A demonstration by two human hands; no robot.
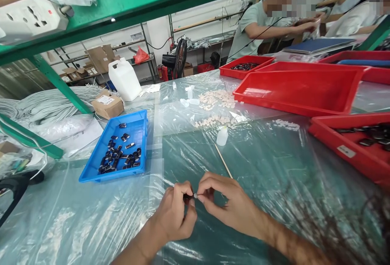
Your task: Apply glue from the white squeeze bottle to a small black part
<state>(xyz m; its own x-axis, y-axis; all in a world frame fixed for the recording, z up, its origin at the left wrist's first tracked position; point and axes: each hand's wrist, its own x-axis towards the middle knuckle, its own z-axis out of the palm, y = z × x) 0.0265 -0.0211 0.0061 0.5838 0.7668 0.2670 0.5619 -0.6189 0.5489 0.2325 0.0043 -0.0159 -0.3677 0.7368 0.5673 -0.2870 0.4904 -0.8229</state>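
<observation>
The surface (274, 167), wrapped in clear plastic sheeting, spread out wide beyond the two hands, which met low and close to the person's body. Four red trays lay beyond and to the right of the grip: the big empty red tray (300, 88) far out, another (245, 66) behind it with dark pieces, a third (353, 143) nearer on the right holding dark parts, and one more at the back edge. One blue tray (100, 167) sat beyond and to the left of the grip, scattered with many small black parts (120, 157), too many and too crowded to count surely. Farther off on that side stood one white jug (124, 79) and one cardboard box (107, 104).

Straight out from the grip lay loose heaps of pale beige pieces (215, 99), one small white bottle (222, 135), and one thin wooden stick (223, 161) slanting down toward the right hand.

The left hand (173, 216) was curled nearly closed, thumb and forefinger pinching a small dark piece (187, 196). The right hand (225, 200) pinched likewise, fingertips tight on a tiny pale bit (196, 196) pressed against the dark piece's end. The two hands touched at the fingertips, just above the surface. The piece was mostly hidden; I could make out only a dark sliver and a whitish tip.
</observation>
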